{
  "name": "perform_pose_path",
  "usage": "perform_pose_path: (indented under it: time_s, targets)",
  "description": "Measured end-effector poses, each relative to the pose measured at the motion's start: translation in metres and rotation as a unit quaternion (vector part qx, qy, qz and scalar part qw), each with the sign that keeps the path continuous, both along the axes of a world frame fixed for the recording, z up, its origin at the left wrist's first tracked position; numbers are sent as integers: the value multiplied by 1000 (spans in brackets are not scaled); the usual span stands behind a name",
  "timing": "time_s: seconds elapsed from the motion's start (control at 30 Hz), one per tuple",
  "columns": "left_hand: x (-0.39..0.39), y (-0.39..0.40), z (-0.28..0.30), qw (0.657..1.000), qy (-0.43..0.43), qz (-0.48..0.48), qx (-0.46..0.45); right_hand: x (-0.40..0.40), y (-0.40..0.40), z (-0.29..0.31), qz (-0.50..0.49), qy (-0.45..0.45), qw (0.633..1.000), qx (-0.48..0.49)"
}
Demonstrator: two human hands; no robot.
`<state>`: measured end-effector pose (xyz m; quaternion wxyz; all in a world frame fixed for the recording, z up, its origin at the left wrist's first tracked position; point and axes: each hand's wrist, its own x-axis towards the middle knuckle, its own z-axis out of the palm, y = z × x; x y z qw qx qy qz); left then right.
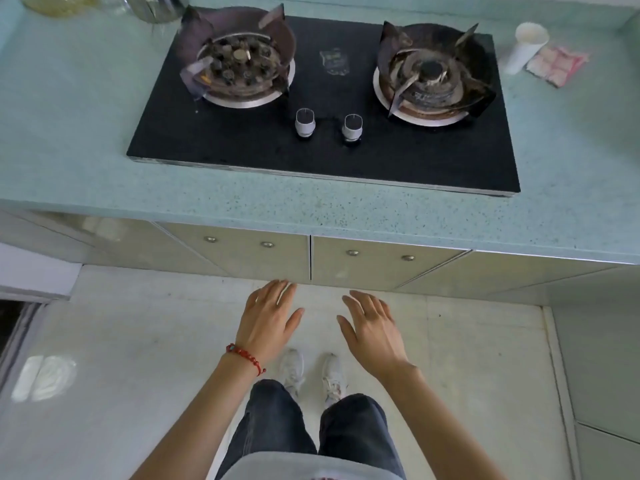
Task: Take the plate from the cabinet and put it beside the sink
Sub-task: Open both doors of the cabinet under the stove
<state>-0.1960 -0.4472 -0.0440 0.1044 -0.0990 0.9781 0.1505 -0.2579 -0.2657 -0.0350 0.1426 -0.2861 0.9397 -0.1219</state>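
Observation:
Two beige cabinet doors sit closed under the counter, the left door (249,252) and the right door (377,263), each with small metal knobs. My left hand (266,318), with a red bead bracelet on the wrist, is held palm down with fingers apart, fingertips near the lower edge of the left door. My right hand (372,329) hovers beside it, also open and empty, just below the right door. No plate and no sink are in view.
A black two-burner gas stove (325,154) is set into the pale green countertop (86,140). A white paper cup (526,46) and a pink cloth (557,64) stand at the back right. Glass jars sit at the back left. Tiled floor lies below.

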Motion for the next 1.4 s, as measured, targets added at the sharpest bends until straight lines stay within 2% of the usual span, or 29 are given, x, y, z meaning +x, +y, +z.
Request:
perform_pose_path:
  time_s: [0.1,0.2,0.27,0.37,0.43,0.5,0.6,0.77,0.83,1.13,1.3,1.4]
  targets:
    - [-11,-5,-14,994,21,43,97,-6,-16,-12,-88,-76,988,-104]
    - [-26,-11,-24,969,39,133,205,-18,-35,-21,-220,-163,939,-209]
    - [-36,-14,-33,951,46,171,254,-26,-48,-26,-301,-210,890,-270]
    - [-49,-16,-45,922,65,206,321,-38,-66,-35,-393,-285,793,-368]
    - [-59,-18,-50,875,63,266,399,-46,-75,-42,-435,-316,732,-419]
    - [-69,-21,-54,810,59,331,481,-54,-83,-50,-466,-345,671,-463]
    - [-82,-28,-62,709,59,402,576,-64,-92,-61,-480,-379,609,-505]
    - [-93,-42,-70,613,67,425,663,-76,-104,-71,-477,-410,541,-559]
    - [-98,-45,-71,594,73,430,677,-81,-107,-70,-474,-415,507,-588]
    - [-108,-49,-70,568,68,386,724,-90,-114,-70,-461,-429,461,-626]
    - [-104,-46,-68,554,73,388,733,-86,-113,-70,-468,-433,445,-629]
    - [-98,-45,-68,549,73,406,727,-76,-107,-72,-467,-435,449,-626]
